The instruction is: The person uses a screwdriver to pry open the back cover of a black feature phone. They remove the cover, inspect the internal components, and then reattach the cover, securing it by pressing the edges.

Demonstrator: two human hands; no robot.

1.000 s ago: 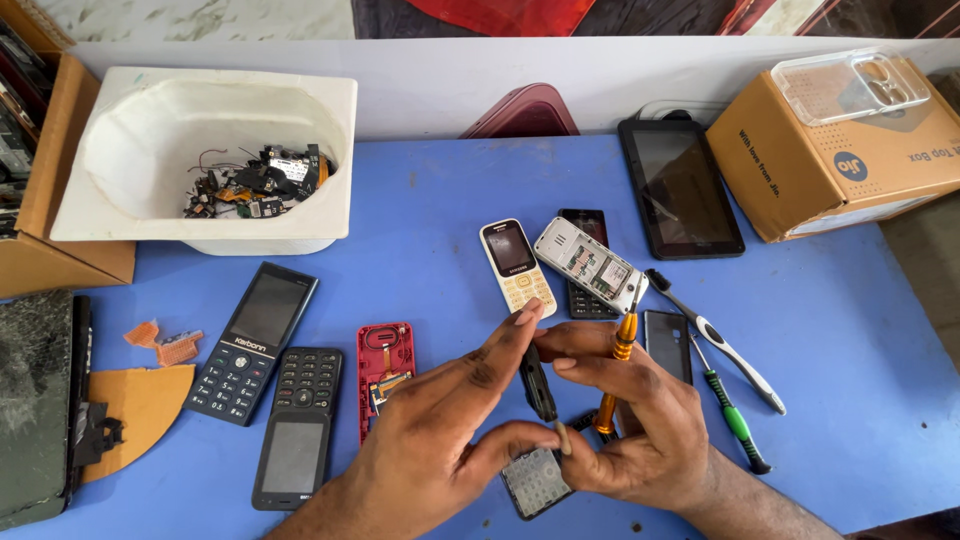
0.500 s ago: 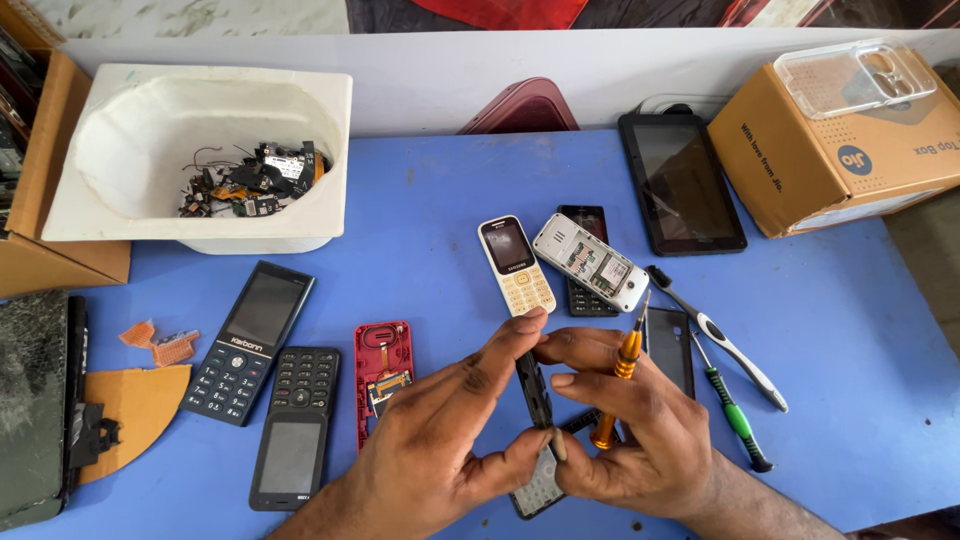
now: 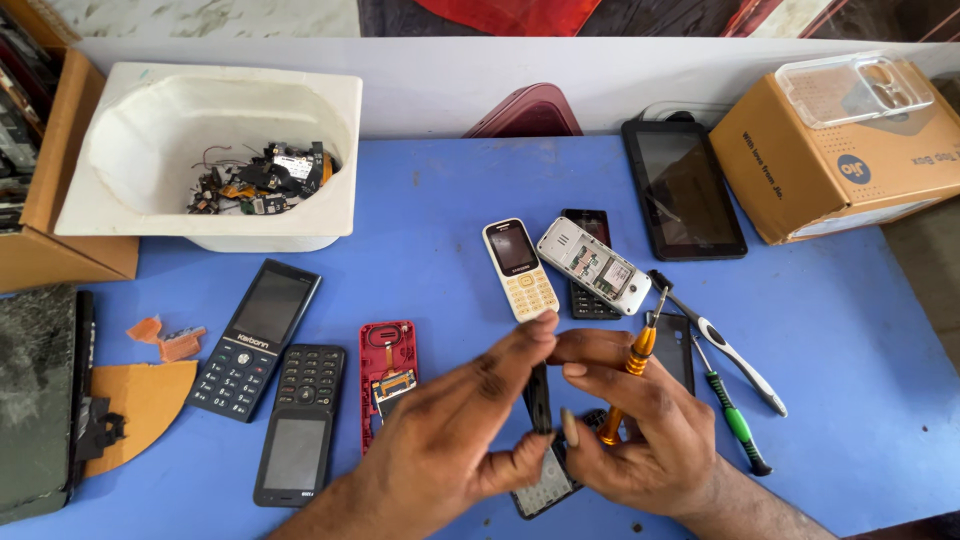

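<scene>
Across the whole frame spreads a blue counter (image 3: pixel 420 200). At upper left sits a white tub (image 3: pixel 120 160) of loose circuit scraps; at upper right, a cardboard box (image 3: pixel 800 170) beside a dark tablet (image 3: pixel 683 188). Lower centre, both hands meet: the left hand (image 3: pixel 450 440) pinches a thin black phone part (image 3: pixel 540 395) held upright, and the right hand (image 3: pixel 645 440) grips that same part (an orange-handled screwdriver (image 3: pixel 636 352) is tucked in its fingers too). Just above stands a cream keypad phone (image 3: pixel 519 268).
</scene>
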